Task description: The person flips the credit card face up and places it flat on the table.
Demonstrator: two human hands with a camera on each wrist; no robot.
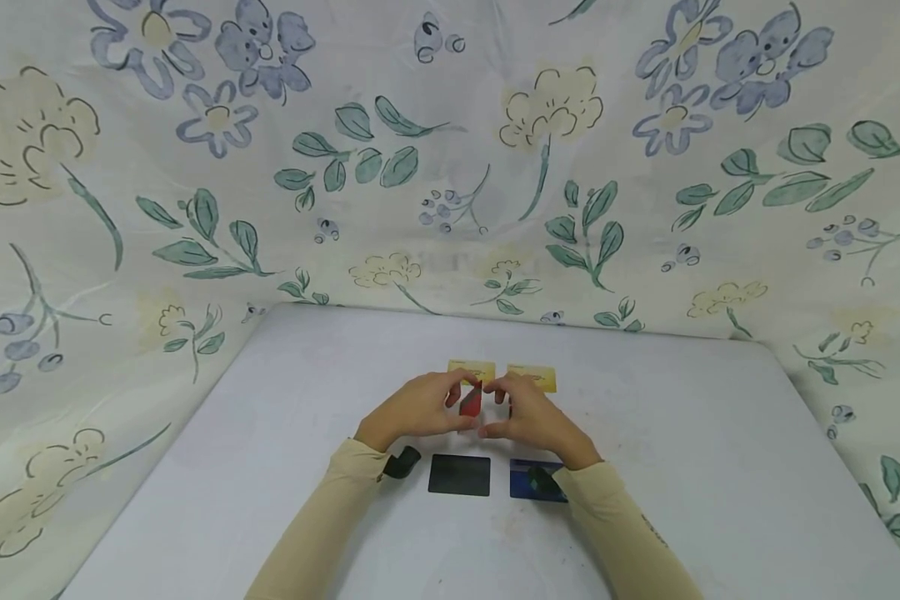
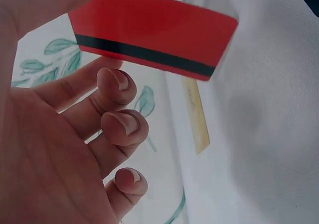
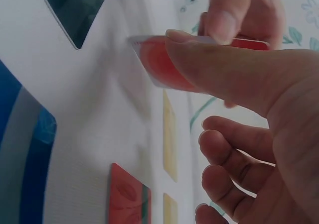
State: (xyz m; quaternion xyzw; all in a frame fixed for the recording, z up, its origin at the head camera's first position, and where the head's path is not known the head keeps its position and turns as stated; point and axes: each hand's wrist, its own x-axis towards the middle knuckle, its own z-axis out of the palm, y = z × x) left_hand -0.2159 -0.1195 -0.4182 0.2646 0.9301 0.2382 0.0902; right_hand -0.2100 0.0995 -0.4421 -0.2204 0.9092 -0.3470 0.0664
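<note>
Both hands hold a red card [image 1: 471, 402] raised above the table, between them in the head view. My left hand [image 1: 425, 406] pinches one end, its other fingers loosely curled below. A black stripe runs along the card's long edge in the left wrist view [image 2: 154, 32]. My right hand [image 1: 534, 419] holds the other end, its thumb [image 3: 219, 67] lying across a face with a red round shape and pale grey corners. A second red card [image 3: 127, 194] with a dark stripe lies on the table, mostly hidden behind the right hand in the head view.
Two yellow cards [image 1: 465, 367] [image 1: 543, 379] lie behind the hands. Nearer the body are a black card [image 1: 459, 475] and a blue card [image 1: 525, 483], the latter partly covered by the right wrist's camera. The white table [image 1: 330, 350] meets a floral cloth [image 1: 450, 167].
</note>
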